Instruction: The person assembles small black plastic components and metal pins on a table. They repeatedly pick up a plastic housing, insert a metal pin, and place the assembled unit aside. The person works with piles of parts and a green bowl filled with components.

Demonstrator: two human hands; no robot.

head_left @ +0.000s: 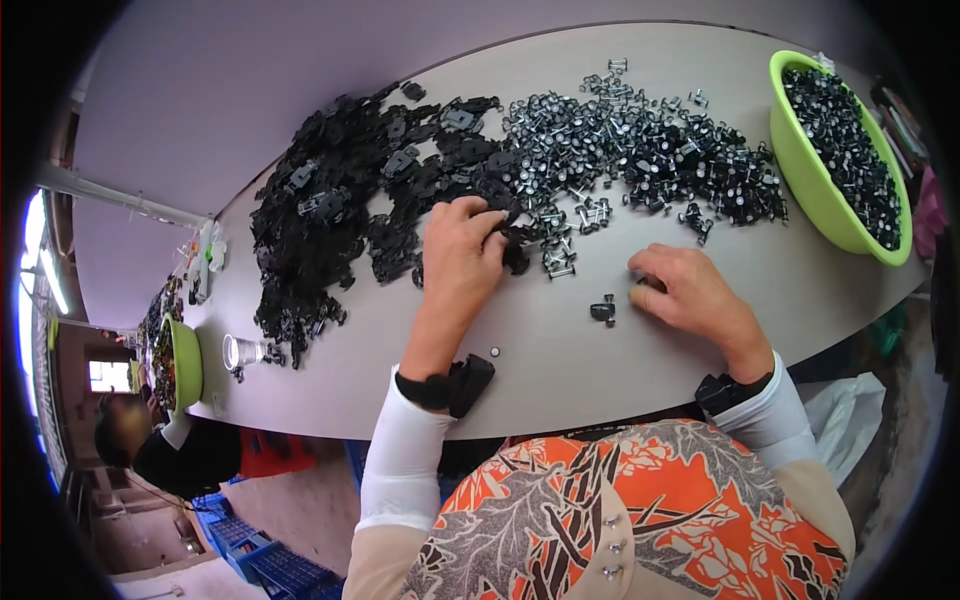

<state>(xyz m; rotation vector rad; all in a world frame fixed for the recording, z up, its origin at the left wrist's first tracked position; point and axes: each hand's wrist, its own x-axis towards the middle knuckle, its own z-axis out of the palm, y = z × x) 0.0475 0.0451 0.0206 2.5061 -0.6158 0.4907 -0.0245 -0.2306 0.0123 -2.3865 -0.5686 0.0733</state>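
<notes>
My left hand (pixel 463 250) reaches to the edge of a heap of flat black plastic parts (pixel 330 200), fingers curled in against a black piece (pixel 515 238). My right hand (pixel 690 290) is closed, thumb and fingers pinching a small dark piece (pixel 651 283) just above the table. Between the hands lies a small black part with wheels (pixel 603 310). Behind them spreads a pile of little wheel-and-axle sets (pixel 600 135), silver rods with dark wheels. One loose small wheel (pixel 494 352) rests near my left wrist.
A lime-green basin (pixel 835 215) filled with wheel-and-axle sets stands at the right end of the table (pixel 400 385). At left are a clear plastic cup (pixel 240 351) lying on its side and another green basin (pixel 187 365). A person (pixel 170 455) sits beyond; blue crates (pixel 265 560) stand below.
</notes>
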